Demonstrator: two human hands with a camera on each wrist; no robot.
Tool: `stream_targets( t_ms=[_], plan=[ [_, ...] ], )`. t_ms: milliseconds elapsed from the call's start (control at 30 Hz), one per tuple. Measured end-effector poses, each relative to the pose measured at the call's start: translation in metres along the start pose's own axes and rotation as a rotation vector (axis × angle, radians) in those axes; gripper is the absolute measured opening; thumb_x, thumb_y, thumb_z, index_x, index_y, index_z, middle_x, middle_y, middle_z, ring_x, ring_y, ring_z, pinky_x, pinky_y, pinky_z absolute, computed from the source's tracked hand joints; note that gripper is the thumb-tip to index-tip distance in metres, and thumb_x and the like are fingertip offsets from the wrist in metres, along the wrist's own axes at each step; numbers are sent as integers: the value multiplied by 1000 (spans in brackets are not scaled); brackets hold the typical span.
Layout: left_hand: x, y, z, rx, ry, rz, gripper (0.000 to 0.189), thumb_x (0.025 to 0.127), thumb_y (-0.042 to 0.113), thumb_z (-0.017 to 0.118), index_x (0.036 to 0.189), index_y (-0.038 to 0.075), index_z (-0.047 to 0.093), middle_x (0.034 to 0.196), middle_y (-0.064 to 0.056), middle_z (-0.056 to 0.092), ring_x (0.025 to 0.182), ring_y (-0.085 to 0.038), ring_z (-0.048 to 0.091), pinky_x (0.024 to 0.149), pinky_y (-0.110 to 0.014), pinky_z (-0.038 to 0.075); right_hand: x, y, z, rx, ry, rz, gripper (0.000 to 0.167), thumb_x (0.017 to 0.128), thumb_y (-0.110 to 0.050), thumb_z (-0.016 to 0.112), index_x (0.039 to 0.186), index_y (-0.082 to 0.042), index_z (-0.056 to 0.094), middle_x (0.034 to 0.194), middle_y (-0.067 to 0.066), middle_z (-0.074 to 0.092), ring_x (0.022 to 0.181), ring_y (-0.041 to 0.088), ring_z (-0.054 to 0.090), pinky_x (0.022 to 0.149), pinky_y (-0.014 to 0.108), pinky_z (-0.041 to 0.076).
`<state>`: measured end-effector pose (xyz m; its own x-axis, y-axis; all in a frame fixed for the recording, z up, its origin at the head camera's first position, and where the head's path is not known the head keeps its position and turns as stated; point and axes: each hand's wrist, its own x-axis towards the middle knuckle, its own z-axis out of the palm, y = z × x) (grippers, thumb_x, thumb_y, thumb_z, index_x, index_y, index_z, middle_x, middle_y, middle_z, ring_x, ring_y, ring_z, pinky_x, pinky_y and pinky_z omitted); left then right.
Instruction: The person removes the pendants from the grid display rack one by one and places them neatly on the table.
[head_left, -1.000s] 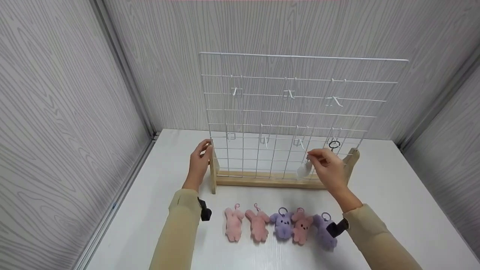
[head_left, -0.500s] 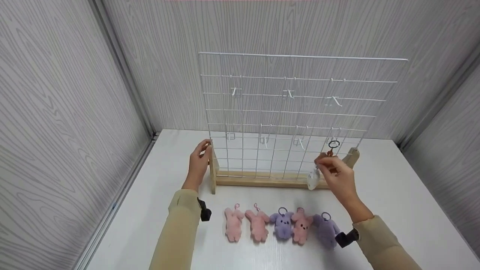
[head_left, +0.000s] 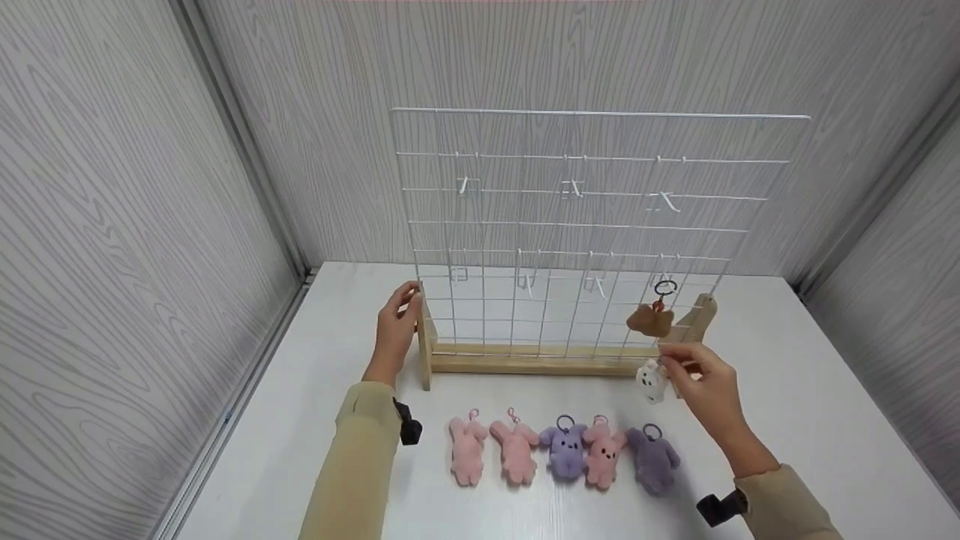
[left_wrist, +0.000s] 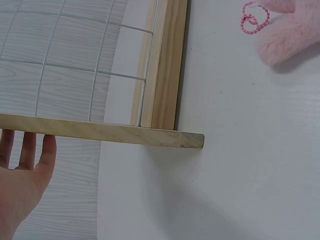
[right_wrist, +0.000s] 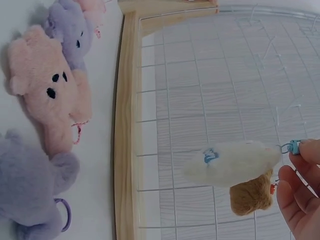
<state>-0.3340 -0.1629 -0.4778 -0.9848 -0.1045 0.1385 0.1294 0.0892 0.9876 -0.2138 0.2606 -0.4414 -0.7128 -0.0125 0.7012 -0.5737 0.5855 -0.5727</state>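
Observation:
My left hand (head_left: 396, 326) holds the left wooden upright (head_left: 425, 345) of a white wire-grid display rack (head_left: 536, 223), fingertips against its outer face in the left wrist view. My right hand (head_left: 705, 390) pinches the light-blue clasp (right_wrist: 295, 146) of a white plush keychain (head_left: 650, 381), which dangles in front of the rack's right end. Behind it, a brown plush keychain (head_left: 651, 321) hangs by a black ring (head_left: 665, 287) at the lower right hook. In the right wrist view, the white plush (right_wrist: 232, 164) overlaps part of the brown one (right_wrist: 250, 196).
Several plush keychains lie in a row before the rack: two pink rabbits (head_left: 468, 451) (head_left: 517, 454) at left, then a purple one (head_left: 566, 454), a pink one (head_left: 602, 455) and a purple one (head_left: 655, 461). White hooks (head_left: 576, 189) stick out from the grid in two rows.
My right hand has moved right and down with the white plush keychain, away from the grid. The brown plush keychain has come into view behind it. My left hand stays at the upright.

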Motion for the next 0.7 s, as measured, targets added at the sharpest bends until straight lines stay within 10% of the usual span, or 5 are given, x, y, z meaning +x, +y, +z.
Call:
stream_targets(
  t_ms=[700],
  plan=[
    [-5,10,-3,-44,-39,-24,41,97,29,48,136,16,46,134,-13,41,117,-28,46,90,-45,44,-66,36,-50,-163,-84,265,17,80,6,69,88,-9,68,83,-3,66,74,-2,56,64,9,42]
  ],
)
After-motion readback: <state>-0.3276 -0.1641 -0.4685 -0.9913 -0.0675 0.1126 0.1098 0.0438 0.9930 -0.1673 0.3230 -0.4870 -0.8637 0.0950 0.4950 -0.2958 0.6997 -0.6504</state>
